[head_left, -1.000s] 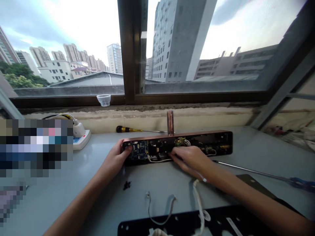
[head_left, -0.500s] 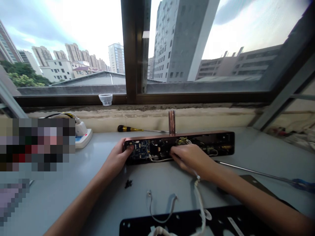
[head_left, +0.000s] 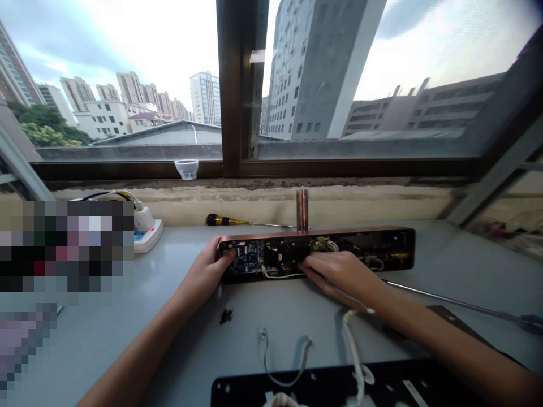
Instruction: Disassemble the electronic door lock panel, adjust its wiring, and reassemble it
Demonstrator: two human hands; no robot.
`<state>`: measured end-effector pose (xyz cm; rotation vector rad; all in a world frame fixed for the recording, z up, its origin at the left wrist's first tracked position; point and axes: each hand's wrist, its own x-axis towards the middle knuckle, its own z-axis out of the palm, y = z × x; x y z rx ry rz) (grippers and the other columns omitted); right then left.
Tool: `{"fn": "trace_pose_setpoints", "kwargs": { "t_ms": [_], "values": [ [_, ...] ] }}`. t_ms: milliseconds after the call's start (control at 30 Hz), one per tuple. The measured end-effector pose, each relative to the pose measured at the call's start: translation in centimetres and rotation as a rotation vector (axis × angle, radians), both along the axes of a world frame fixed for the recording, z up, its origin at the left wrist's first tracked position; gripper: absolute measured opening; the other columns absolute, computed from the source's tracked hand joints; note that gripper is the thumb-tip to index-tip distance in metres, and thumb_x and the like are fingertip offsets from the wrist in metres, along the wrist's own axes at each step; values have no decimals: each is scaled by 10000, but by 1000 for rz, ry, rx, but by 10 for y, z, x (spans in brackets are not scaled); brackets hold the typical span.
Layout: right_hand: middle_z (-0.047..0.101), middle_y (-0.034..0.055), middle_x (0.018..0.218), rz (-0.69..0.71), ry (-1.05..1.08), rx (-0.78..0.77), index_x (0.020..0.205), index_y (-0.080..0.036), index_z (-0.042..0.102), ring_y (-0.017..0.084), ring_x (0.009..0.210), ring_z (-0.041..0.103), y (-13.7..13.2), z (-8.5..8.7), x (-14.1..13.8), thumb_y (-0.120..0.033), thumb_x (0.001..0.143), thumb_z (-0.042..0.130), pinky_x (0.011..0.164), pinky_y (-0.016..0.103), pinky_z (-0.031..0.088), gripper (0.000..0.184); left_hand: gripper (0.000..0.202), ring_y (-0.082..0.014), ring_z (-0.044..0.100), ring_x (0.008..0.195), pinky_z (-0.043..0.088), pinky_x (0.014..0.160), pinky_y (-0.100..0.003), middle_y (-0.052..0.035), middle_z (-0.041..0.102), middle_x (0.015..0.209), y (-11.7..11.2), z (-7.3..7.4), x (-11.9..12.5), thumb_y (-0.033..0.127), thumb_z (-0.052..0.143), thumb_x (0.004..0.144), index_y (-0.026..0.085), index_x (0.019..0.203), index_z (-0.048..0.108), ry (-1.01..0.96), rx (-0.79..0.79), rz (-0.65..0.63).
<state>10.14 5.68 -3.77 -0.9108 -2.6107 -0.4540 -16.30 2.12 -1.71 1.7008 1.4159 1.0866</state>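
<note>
A long copper-coloured housing [head_left: 373,233] stands on the table with its open side toward me. Inside it are a blue circuit board [head_left: 251,255], wires and small parts. My left hand [head_left: 212,265] grips the housing's left end, thumb pressed on the corner by the board. At the middle of the opening, my right hand [head_left: 335,271] is closed, fingertips pinched inside and partly hidden. A thin white cable [head_left: 356,302] runs out from under that hand and ends in a small white connector. A copper-coloured tube [head_left: 302,210] rises from behind the housing's top.
A yellow-black screwdriver [head_left: 229,220] lies behind the housing; another long screwdriver [head_left: 449,299] lies right. Black screws [head_left: 226,315], a loose grey cable [head_left: 292,380] and a black panel [head_left: 246,384] with a thick white cable [head_left: 353,345] are in front. A power strip [head_left: 148,237] stands left.
The thin cable's connector end has swung right, apart from the thick white cable. Both hands keep their places on the housing. The whole view has shifted slightly.
</note>
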Motion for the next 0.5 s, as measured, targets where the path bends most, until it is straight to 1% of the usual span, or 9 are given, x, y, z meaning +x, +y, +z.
{"fn": "trace_pose_setpoints", "kwargs": {
  "t_ms": [167, 300, 500],
  "values": [
    [566, 9, 591, 20, 1, 30, 646, -165, 534, 103, 515, 522, -2, 6, 1, -195, 886, 368, 512, 245, 298, 294, 251, -225, 531, 935, 400, 822, -319, -47, 595, 963, 0, 2, 2, 355, 433, 815, 177, 975, 509, -2, 8, 2],
    [573, 11, 602, 15, 12, 48, 665, -162, 543, 106, 526, 525, -2, 6, -1, -191, 885, 367, 515, 242, 295, 284, 242, -228, 533, 932, 405, 820, -324, -47, 596, 955, -1, 4, 3, 350, 433, 814, 177, 966, 508, 3, -4, 15],
    [576, 23, 591, -8, -6, 57, 631, -156, 536, 99, 507, 504, -3, 6, -6, -177, 864, 385, 515, 242, 267, 278, 250, -227, 533, 924, 407, 809, -322, -47, 594, 942, -2, 2, 3, 360, 430, 815, 174, 965, 505, 5, -5, 22]
  ]
}}
